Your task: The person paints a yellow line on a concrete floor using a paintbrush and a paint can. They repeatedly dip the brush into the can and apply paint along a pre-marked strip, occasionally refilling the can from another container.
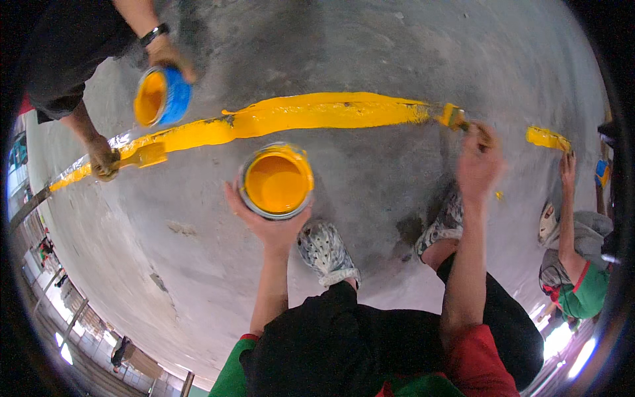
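Note:
My left hand [271,227] is wrapped round the underside of an open paint can [278,181] with yellow paint inside and smears on its rim. In my right hand [481,165] is a paintbrush [452,116], its bristles loaded with yellow. The brush tip meets the grey floor just past the right end of a wide yellow stripe [311,114]. That stripe looks wet and streaky, with a ragged right end. It runs leftward in a curve across the floor in front of my feet.
At upper left a co-worker's hand [169,54] holds a blue paint can [173,96], and the other works a yellow paintbrush [143,156]. Another person [582,264] crouches at right by a short yellow patch [546,137]. My patterned clogs [327,251] stand on the floor [198,264].

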